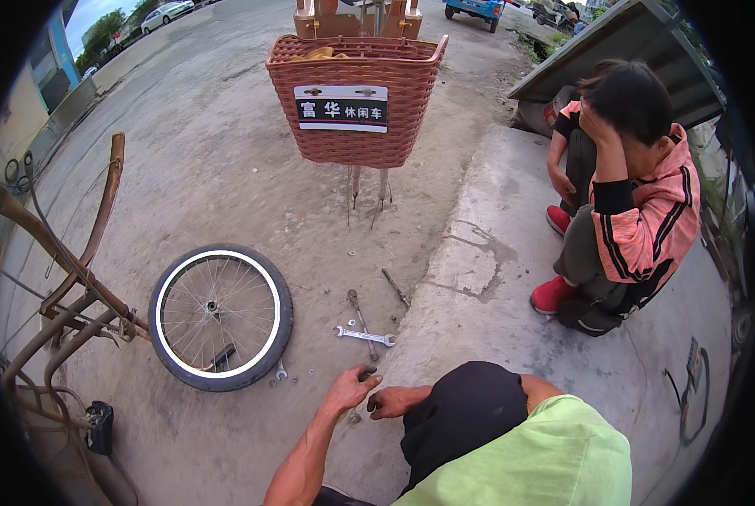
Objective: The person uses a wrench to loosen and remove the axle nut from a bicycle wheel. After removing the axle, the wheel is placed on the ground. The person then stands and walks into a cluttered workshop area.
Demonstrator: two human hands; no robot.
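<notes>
My left hand (pixel 352 390) is held out low over the concrete, fingers loosely curved and apart, their tips darkened. My right hand (pixel 387 403) is beside it at the front of my black-clad knee (pixel 466 405), fingers bent and slightly apart. I make out nothing held in either. Just beyond them lie an open-ended spanner (pixel 365 336), a longer dirty tool (pixel 354 302), a thin bar (pixel 396 287) and several nuts and washers. A loose wheel (pixel 251 363) with a white rim lies left of them, another spanner (pixel 281 369) by its tyre.
A rust-brown frame (pixel 99 202) stands at the left. Ahead is a bicycle's woven basket (pixel 352 150) above a wheelless fork (pixel 382 190). A person (pixel 647 202) in pink and red shoes squats on the right slab, hand to face, before a leaning panel (pixel 605 42). Vehicles stand behind.
</notes>
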